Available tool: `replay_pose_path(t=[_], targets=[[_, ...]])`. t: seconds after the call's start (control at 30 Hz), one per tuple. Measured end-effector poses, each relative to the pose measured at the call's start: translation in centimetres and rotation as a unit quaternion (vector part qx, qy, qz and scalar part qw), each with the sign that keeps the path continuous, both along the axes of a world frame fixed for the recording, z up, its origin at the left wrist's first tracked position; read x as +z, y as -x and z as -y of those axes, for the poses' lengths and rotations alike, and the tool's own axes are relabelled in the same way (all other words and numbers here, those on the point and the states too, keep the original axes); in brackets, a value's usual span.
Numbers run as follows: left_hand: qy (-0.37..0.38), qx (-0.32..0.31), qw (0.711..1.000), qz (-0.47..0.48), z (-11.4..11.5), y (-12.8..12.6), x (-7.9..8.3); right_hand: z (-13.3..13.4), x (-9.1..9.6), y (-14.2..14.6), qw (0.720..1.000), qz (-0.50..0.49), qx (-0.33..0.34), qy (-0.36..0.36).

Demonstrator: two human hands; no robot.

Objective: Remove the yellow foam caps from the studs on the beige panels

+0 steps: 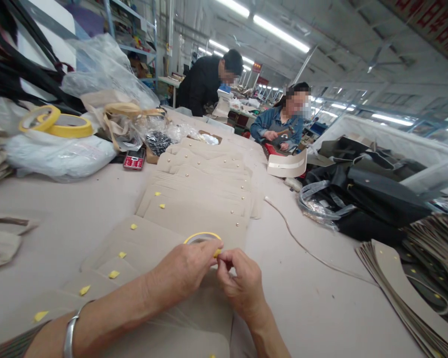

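Note:
My left hand [184, 271] is closed around a small roll of yellow tape [202, 237], held just above the table. My right hand [239, 281] pinches the loose yellow end of that tape [217, 252] between thumb and fingertips, touching the left hand. Under both hands lie beige leather-like panels [194, 204] spread in an overlapping row, several with small yellow tape pieces [114, 274] stuck near their left edges. A silver bangle [70, 334] sits on my left wrist.
Larger yellow tape rolls [56, 124] rest on white bags at the far left. A red phone [134, 160] lies beside them. Black bags [373, 194] and a white bin [414, 149] stand right. Stacked panels [406, 288] fan out lower right. Two people work at the back.

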State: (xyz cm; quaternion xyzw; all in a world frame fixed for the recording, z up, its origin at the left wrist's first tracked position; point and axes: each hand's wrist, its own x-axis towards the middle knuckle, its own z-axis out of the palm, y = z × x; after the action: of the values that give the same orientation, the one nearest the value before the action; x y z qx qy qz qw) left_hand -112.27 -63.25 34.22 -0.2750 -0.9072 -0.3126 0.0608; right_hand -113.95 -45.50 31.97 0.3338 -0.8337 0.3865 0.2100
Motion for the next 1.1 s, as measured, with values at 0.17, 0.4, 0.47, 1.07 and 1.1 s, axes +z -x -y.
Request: replay_pose_path(t=[0.17,0.4,0.47,1.07,1.1], targets=[[0.013,0.027,0.999,0.042,-0.3,0.3,0.9,0.3,-0.2,-0.6,0.997,-0.056,-0.053,0.004],[0.031,0.024,0.99,-0.137,-1.8,0.9,1.0,-0.6,0.5,1.3,0.902,0.34,-0.131,0.23],[0.044,0.029,0.983,-0.177,-2.0,1.1,0.7,-1.7,0.0,2.6,0.869,0.402,-0.144,0.25],[0.255,0.048,0.965,-0.03,-1.2,2.9,-3.3,-3.1,-1.8,4.3,0.931,0.306,-0.18,-0.088],[0.253,0.049,0.966,-0.032,-1.2,2.9,-3.3,-3.1,-1.8,4.4,0.931,0.304,-0.181,-0.093]])
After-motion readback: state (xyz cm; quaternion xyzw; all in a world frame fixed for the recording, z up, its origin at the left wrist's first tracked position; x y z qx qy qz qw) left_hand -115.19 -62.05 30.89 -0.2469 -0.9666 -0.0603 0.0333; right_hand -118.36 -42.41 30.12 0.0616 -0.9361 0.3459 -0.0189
